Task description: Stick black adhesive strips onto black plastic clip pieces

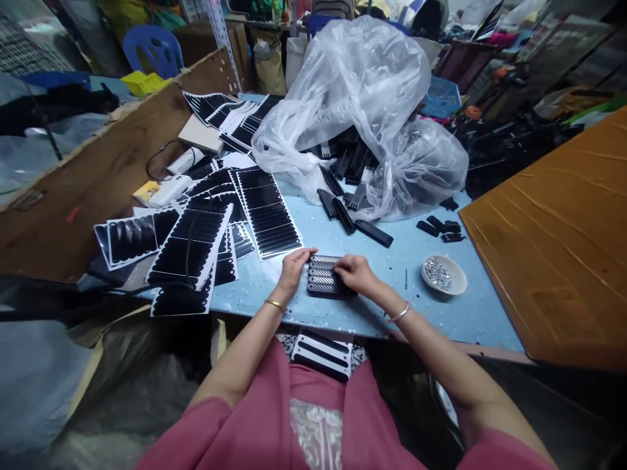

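A row of black, narrow pieces with a dotted pattern on top [323,275] lies side by side near the table's front edge. My left hand [292,273] holds the left end of this row, its fingers closed against the upper left corner. Over the right part of the row, my right hand [357,274] has its fingertips pinched together. Whatever is between them is too small or hidden to make out. On my lap rests a white sheet with long black strips [322,354].
Black sticker sheets [269,212] are heaped at the left. A large clear plastic bag [362,72] spills black plastic pieces [373,232] behind my hands. A white bowl [458,281] of small metal parts stands right, beside a thin dark rod [406,279] and a brown board [553,248].
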{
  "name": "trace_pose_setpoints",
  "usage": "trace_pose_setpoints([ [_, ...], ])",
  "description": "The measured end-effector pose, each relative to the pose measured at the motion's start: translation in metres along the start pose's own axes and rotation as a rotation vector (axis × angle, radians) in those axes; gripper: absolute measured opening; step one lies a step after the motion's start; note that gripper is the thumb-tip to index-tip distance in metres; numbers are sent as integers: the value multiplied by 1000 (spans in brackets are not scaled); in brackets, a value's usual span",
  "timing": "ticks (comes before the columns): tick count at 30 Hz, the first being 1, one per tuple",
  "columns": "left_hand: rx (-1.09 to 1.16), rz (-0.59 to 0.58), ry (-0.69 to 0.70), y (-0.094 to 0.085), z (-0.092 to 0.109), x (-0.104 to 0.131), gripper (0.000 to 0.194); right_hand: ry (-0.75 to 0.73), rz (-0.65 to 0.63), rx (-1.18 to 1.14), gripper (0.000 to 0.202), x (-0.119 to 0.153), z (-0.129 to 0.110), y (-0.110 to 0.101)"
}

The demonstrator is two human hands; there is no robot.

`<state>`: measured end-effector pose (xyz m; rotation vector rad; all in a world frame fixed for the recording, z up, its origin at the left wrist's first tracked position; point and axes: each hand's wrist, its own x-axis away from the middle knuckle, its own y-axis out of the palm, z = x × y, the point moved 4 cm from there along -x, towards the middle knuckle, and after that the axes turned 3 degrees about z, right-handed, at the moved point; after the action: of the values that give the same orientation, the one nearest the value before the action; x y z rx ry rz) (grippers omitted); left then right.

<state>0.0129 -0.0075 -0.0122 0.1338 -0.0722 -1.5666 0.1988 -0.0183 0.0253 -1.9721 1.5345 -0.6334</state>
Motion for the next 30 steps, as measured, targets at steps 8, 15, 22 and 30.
trace_pose_setpoints([
  [8, -68, -60, -19, 2, 6, 1, 32, -131, 34, 340, 14, -4, -1, 11],
  [15, -91, -68, -34, -1, 6, 1, 32, -108, 144, 240, 22, -2, 25, -12],
  [22, -575, -105, 253, 15, 21, 3, 22, 21, 180, 238, 8, -4, 38, -25],
  [30, -787, -215, 274, 34, 21, -12, 15, -48, 34, 377, 22, -9, 33, -22],
])
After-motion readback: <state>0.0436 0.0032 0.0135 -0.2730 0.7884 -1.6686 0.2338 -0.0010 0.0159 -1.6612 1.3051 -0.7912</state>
